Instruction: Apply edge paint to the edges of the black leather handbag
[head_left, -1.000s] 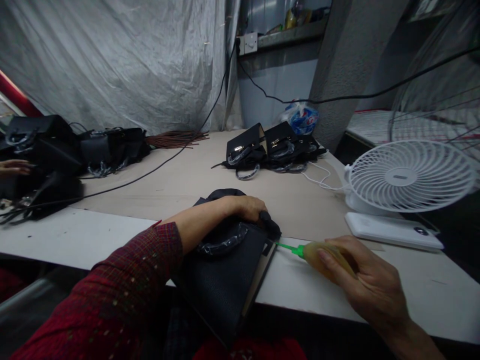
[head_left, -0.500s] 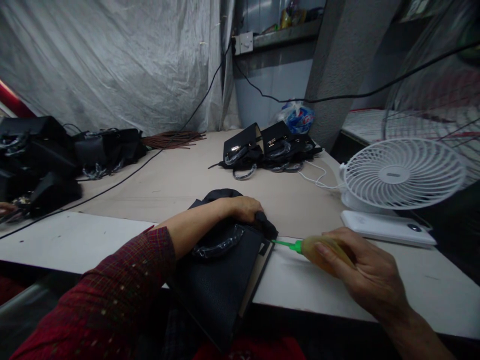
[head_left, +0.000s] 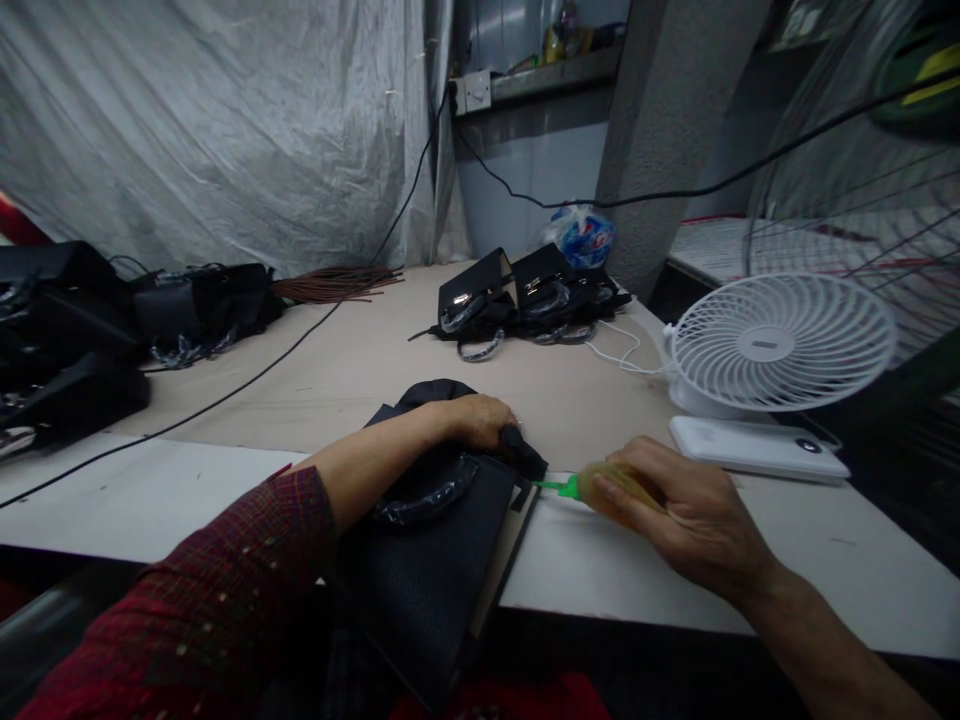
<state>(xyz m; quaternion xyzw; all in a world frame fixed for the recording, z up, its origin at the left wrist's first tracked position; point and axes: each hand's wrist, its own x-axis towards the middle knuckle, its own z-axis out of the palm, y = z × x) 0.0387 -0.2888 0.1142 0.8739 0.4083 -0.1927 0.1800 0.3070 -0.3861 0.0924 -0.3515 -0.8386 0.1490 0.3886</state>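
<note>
A black handbag lies tilted over the table's front edge, its handle wrapped in clear plastic. My left hand reaches across the bag and is closed on black material at its far end; the fingertips are partly hidden. In my right hand is a soft yellowish glue bottle with a green nozzle. The nozzle's thin tip is at the bag's right edge, beside a beige strip; whether it touches cannot be made out.
More black handbags stand at the back of the table, and others are heaped at the left. A white fan and a white power bank sit on the right. A black cable crosses the left side.
The whole view has shifted slightly, moving the scene left. My right hand still holds the glue bottle with its nozzle by the bag's edge, and my left hand keeps its grip.
</note>
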